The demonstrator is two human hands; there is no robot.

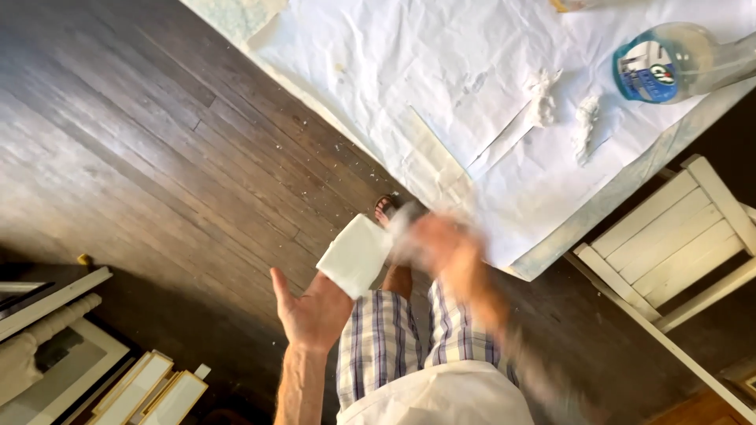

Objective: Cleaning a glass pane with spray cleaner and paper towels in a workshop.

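A folded white cloth [356, 255] is seen at frame centre, just above the spread-open left hand [313, 313], gripped by the blurred right hand [438, 245].

Floor [157, 142]: dark wood planks, matt, grain showing, flecked with white crumbs beside the table.
Table cover [441, 71]: white paper, creased and matt, lying over the table.
Wads [584, 126]: crumpled white tissue, rough, sitting on the table cover.
Bottle [669, 59]: clear glossy plastic, lying on the table cover.
Chair [677, 236]: white painted wood slats, standing just beside the table.
Pad [356, 253]: smooth matt white block, resting against the left hand [315, 315].
Shorts [409, 338]: checked woven cloth.
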